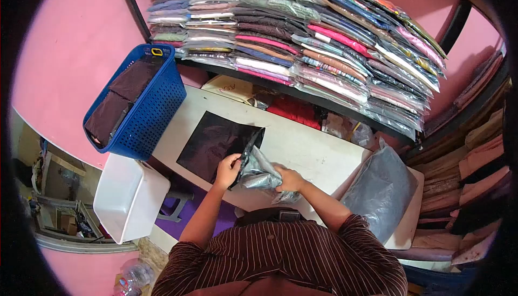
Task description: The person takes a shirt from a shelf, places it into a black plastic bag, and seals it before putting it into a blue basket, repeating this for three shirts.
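A black plastic bag lies on the white table with its mouth lifted toward me. My left hand is closed, pinching the near edge of that mouth. In my right hand, closed around it, is a crumpled clear plastic packet that looks silvery grey. The packet's far end overlaps the bag's raised edge, and its loose plastic hangs below my right hand. What lies inside the packet is hard to make out.
A blue basket of dark folded packets stands left, above a white bin. Bagged folded garments fill the shelf behind the table. A large grey plastic-wrapped bundle sits at right, near stacked fabrics.
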